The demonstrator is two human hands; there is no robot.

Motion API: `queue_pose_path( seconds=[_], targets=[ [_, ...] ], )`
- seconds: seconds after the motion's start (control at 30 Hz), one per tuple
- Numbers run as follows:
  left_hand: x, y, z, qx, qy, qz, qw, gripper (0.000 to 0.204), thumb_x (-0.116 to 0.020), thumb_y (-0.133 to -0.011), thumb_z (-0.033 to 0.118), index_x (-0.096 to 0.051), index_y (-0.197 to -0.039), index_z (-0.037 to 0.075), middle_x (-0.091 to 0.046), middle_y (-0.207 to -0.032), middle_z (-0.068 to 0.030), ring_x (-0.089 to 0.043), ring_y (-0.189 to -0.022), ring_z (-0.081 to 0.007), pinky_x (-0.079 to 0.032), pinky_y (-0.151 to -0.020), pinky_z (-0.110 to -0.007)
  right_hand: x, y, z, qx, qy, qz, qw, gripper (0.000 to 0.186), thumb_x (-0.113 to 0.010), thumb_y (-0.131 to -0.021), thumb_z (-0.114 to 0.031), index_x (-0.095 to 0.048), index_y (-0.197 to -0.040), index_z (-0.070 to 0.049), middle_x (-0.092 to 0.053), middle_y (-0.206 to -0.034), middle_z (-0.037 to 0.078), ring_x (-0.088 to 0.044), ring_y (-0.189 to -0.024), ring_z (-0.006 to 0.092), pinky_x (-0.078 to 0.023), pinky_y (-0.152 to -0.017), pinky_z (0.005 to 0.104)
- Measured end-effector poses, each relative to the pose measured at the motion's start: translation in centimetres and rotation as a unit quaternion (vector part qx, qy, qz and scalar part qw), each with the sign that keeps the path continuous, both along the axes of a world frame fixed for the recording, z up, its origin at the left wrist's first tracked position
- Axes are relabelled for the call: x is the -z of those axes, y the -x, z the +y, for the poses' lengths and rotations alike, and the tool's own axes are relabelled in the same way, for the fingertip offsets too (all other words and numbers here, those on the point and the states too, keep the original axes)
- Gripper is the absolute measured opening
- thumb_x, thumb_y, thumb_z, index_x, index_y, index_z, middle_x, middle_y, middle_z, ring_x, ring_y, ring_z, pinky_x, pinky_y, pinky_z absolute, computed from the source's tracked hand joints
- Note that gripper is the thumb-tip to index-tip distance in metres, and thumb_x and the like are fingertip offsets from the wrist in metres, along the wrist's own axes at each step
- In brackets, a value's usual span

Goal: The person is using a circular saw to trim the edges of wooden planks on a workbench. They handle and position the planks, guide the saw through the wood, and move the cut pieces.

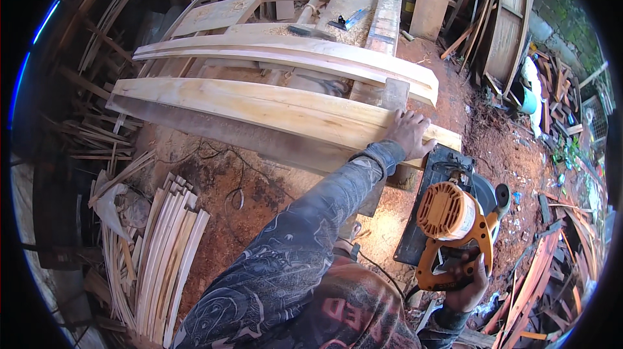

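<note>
A long pale wooden board (pixel 259 102) lies across the bench supports in front of me, running from far left to near right. Near its right end my left hand (pixel 409 133) grips it, with the fingers over the top and the thumb toward the near edge. My right hand (pixel 470 286) is wrapped round the rear handle of an orange circular saw (pixel 448 212). The saw's dark base plate (pixel 412 232) is close to the board's right end; whether they touch I cannot tell. Most of the blade is hidden by the saw's body.
Beyond the board lies another thick plank (pixel 285 53). A hand plane (pixel 350 20) with blue on it sits among shavings on the far bench. Thin wood strips (pixel 162 258) are stacked at lower left. A cable (pixel 383 270) runs by my body. Scrap wood (pixel 535 284) covers the right.
</note>
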State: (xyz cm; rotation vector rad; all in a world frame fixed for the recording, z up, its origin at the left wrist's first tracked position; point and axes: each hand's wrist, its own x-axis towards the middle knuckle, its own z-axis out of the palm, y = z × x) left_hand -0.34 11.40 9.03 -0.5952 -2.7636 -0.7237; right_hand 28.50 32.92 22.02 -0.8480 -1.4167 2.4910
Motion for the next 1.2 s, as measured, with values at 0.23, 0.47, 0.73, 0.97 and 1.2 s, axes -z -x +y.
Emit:
queue_pose_path(
  seconds=[0.23, 0.47, 0.73, 0.97, 1.2],
  targets=[
    [-0.06, 0.11, 0.04, 0.005, 0.008, -0.005, 1.0, 0.068, -0.063, -0.09, 0.053, -0.061, -0.136, 0.004, -0.064, -0.124, -0.0138, -0.054, -0.122, -0.0297, -0.029, -0.113, -0.052, 0.03, 0.07, -0.06, -0.011, 0.009, 0.025, 1.0, 0.033, -0.061, -0.102, -0.028, -0.056, -0.117, 0.002, -0.059, -0.09, 0.009, -0.053, -0.064, 0.0154, -0.046, -0.06, 0.0315],
    [-0.32, 0.11, 0.1, 0.007, -0.003, -0.015, 1.0, 0.065, -0.064, -0.088, 0.051, -0.063, -0.132, 0.003, -0.064, -0.124, -0.0139, -0.053, -0.122, -0.03, -0.03, -0.114, -0.054, 0.06, 0.06, 0.09, -0.013, 0.008, 0.019, 1.0, 0.034, -0.062, -0.102, -0.029, -0.057, -0.116, 0.002, -0.061, -0.091, 0.009, -0.053, -0.064, 0.0152, -0.046, -0.06, 0.0312],
    [-0.37, 0.02, -0.07, 0.006, 0.004, -0.01, 1.0, 0.066, -0.064, -0.089, 0.052, -0.062, -0.134, 0.003, -0.064, -0.123, -0.0141, -0.054, -0.12, -0.0296, -0.032, -0.11, -0.05, -0.05, 0.13, -0.07, -0.003, 0.007, 0.008, 1.0, 0.034, -0.063, -0.102, -0.029, -0.058, -0.117, 0.001, -0.061, -0.091, 0.009, -0.053, -0.064, 0.015, -0.046, -0.059, 0.0308],
    [-0.54, -0.1, -0.05, 0.01, 0.006, -0.013, 1.0, 0.068, -0.063, -0.089, 0.053, -0.061, -0.136, 0.004, -0.064, -0.124, -0.0143, -0.054, -0.12, -0.0293, -0.031, -0.111, -0.051, -0.14, 0.0, -0.08, -0.011, 0.008, 0.015, 1.0, 0.034, -0.063, -0.101, -0.028, -0.058, -0.117, 0.001, -0.061, -0.09, 0.009, -0.053, -0.064, 0.0152, -0.046, -0.06, 0.031],
    [-0.58, 0.0, -0.07, 0.007, 0.01, -0.021, 1.0, 0.067, -0.062, -0.09, 0.053, -0.061, -0.136, 0.004, -0.064, -0.125, -0.0143, -0.054, -0.122, -0.0292, -0.028, -0.115, -0.053, -0.26, 0.12, -0.16, -0.006, 0.004, 0.011, 1.0, 0.034, -0.062, -0.102, -0.028, -0.057, -0.117, 0.002, -0.061, -0.092, 0.009, -0.054, -0.064, 0.0154, -0.047, -0.06, 0.0318]
  ],
)
